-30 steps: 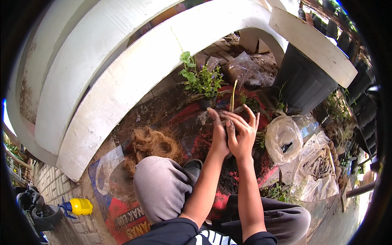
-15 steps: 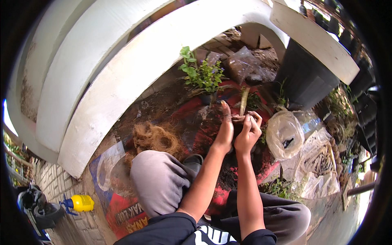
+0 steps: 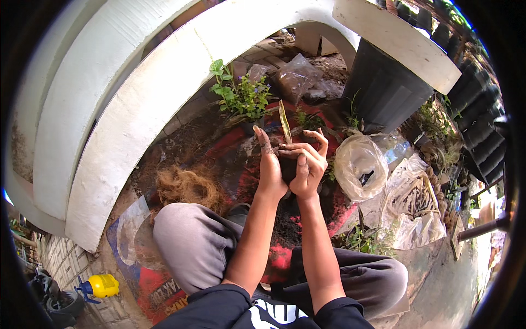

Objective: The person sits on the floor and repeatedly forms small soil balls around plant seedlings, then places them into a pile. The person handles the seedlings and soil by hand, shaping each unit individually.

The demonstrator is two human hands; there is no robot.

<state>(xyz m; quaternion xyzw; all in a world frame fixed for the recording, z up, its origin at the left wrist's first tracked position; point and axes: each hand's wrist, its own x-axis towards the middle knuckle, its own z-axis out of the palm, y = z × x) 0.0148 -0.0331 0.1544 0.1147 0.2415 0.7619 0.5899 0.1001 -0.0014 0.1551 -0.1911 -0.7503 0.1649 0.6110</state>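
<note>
Together my left hand and my right hand are cupped around a dark clump of soil. A pale yellow-green plant cutting stands up from between them, slightly tilted; its base is hidden by my fingers. My left thumb points up, and the left fingers are mostly out of sight behind the clump. The right fingers curl over its top, smeared with soil. Below my wrists lies loose black soil on a red sheet. Just beyond my hands stands a leafy plant with small purple flowers.
Brown coconut fibre lies left of my arms. A large black pot stands at the back right, near an open clear plastic bag and a crumpled sack. White curved slabs rise at the left. A yellow spray bottle sits lower left.
The view has shifted, so the surroundings sit further left. My hands have closed in around the soil clump, and the cutting now leans the other way, its tip to the left.
</note>
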